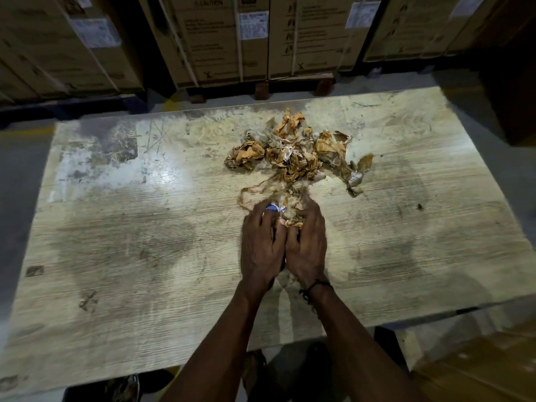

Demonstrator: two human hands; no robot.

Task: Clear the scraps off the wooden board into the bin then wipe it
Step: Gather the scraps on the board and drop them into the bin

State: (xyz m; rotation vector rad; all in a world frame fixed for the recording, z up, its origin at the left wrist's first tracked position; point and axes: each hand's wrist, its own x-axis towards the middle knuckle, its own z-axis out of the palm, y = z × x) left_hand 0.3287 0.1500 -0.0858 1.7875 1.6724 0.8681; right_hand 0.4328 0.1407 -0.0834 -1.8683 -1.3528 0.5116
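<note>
On the pale, scratched wooden board (145,227), the left hand (262,245) and right hand (306,242) lie side by side, fingers curled around a small clump of crumpled paper (285,217). The main heap of brown tape and wrapper scraps (293,152) lies straight beyond the fingertips, toward the board's far edge and about equally near both hands. No bin is visible.
</note>
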